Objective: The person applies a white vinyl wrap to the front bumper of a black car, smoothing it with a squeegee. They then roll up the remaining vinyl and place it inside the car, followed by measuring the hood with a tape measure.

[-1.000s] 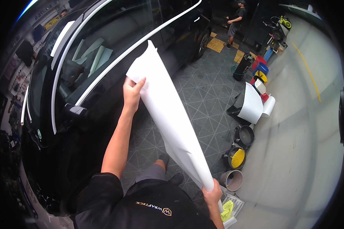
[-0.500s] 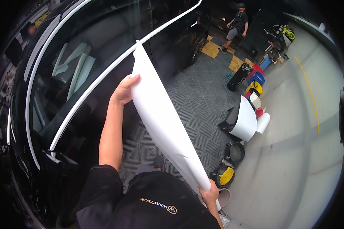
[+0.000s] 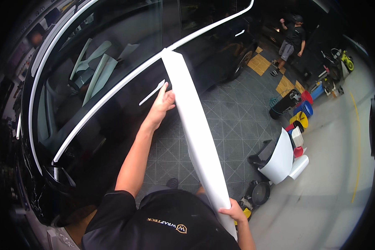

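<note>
A long white film sheet (image 3: pixel 200 141) stretches from beside the car's window trim (image 3: pixel 112 95) down past my right side. My left hand (image 3: pixel 158 106) is at its upper left edge, one finger stretched upward and the others bent against the film; the exact grip is partly hidden. My right hand (image 3: pixel 234 209) is closed around the lower part, thumb on top. Just beyond my left fingertips, a white door handle (image 3: pixel 152 92) shows on the black car door (image 3: pixel 133 125). Where the sheet's far end meets the trim, I cannot tell whether they are joined.
On the right stand a black fender-like part with white film (image 3: pixel 279 158), a black round bucket (image 3: pixel 259 192) and several coloured buckets (image 3: pixel 303 109). A person (image 3: pixel 292 41) stands beyond the car's rear. Grey floor tiles (image 3: pixel 221 112) lie beside the car.
The sheet has become straighter and narrower, and its creases have smoothed. My left hand's grip has changed, with a finger now stretched upward. The view has shifted, and the other person has raised an arm.
</note>
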### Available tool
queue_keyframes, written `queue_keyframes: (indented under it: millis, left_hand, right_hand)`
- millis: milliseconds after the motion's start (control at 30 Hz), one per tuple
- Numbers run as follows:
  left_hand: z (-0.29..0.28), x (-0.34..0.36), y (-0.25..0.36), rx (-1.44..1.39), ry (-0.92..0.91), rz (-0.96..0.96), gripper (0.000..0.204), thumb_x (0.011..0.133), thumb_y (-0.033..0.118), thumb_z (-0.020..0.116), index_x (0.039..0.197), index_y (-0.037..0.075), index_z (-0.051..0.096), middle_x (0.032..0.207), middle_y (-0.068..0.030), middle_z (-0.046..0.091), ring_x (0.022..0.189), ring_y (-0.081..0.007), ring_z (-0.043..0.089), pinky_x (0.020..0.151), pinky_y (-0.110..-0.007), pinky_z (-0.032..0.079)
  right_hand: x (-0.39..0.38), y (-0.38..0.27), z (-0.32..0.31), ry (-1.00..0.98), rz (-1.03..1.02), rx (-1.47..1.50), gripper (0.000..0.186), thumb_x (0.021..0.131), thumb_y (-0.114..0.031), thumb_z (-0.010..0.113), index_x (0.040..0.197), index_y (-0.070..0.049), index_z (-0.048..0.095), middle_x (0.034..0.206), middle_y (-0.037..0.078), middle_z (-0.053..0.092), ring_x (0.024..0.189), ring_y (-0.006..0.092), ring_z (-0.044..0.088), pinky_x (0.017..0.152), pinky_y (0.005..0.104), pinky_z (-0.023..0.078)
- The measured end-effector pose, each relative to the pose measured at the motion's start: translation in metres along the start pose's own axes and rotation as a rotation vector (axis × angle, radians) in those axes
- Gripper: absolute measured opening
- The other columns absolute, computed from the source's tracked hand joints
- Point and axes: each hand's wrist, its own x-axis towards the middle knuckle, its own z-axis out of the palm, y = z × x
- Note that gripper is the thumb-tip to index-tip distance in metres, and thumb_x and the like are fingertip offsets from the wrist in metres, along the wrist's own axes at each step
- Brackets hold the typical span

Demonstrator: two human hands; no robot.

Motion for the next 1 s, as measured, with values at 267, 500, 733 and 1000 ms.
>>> queue_keyframes:
  millis: [267, 500, 733, 1000]
  left_hand:
    - [0.16, -0.068, -0.032, 0.648, 0.396, -0.262, 0.079, 0.095, 0.04, 0.068, 0.149, -0.006, 0.03, 0.141, -0.0235, 0.035, 0.106, -0.0241, 0.047, 0.096, -0.039, 0.046]
    - [0.251, -0.059, 0.017, 0.844, -0.427, -0.158, 0.057, 0.079, 0.028, 0.083, 0.125, 0.005, 0.058, 0.115, -0.0146, 0.06, 0.106, -0.0281, 0.062, 0.09, -0.043, 0.051]
    - [0.28, 0.024, -0.073, 1.304, -0.927, 0.252, 0.071, 0.073, 0.012, 0.079, 0.138, 0.008, 0.052, 0.118, -0.0184, 0.063, 0.109, -0.0331, 0.065, 0.093, -0.051, 0.049]
    - [0.244, 0.111, -0.155, 0.672, -1.325, -0.508, 0.079, 0.061, 0.021, 0.083, 0.133, 0.002, 0.057, 0.123, -0.0205, 0.067, 0.115, -0.0381, 0.064, 0.095, -0.047, 0.05]
  right_hand:
    - [0.064, -0.026, -0.154, -0.352, 0.373, 0.461, 0.082, 0.074, -0.019, 0.078, 0.144, 0.004, 0.044, 0.124, 0.013, 0.061, 0.111, 0.0214, 0.059, 0.1, 0.0341, 0.046]
    - [0.114, -0.1, -0.242, -0.582, 0.253, -0.069, 0.071, 0.073, -0.027, 0.082, 0.131, 0.006, 0.056, 0.114, 0.009, 0.066, 0.106, 0.0171, 0.059, 0.097, 0.0309, 0.045]
    - [0.191, -0.121, -0.303, -0.632, 0.629, -0.164, 0.069, 0.075, -0.023, 0.081, 0.131, 0.007, 0.055, 0.115, 0.009, 0.064, 0.104, 0.015, 0.059, 0.096, 0.0284, 0.046]
    - [0.29, -0.222, -0.283, -0.836, 0.057, -0.831, 0.089, 0.071, -0.051, 0.087, 0.14, -0.005, 0.052, 0.122, 0.012, 0.067, 0.115, 0.0254, 0.062, 0.097, 0.0381, 0.048]
